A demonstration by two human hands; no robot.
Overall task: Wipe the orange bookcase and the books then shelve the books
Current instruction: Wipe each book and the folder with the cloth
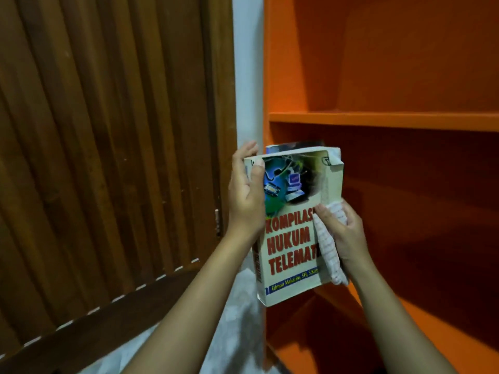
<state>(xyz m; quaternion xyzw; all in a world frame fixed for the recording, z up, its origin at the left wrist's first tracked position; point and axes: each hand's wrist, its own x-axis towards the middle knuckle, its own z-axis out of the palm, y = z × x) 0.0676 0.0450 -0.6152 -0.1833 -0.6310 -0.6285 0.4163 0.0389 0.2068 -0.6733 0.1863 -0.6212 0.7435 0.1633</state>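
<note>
I hold a cream paperback (290, 238) with red title letters upright in front of the orange bookcase (378, 121). My left hand (247, 195) grips the book's spine edge, thumb on the cover. My right hand (341, 233) holds a white checked cloth (328, 249) against the cover's right edge. A second book (293, 146) peeks out behind the top of the first; who or what holds it is hidden. The shelves in view hold no books.
A dark brown slatted wooden door (108, 157) fills the left side. A white wall strip (247, 76) separates it from the bookcase. Pale floor (232, 319) shows below my left arm.
</note>
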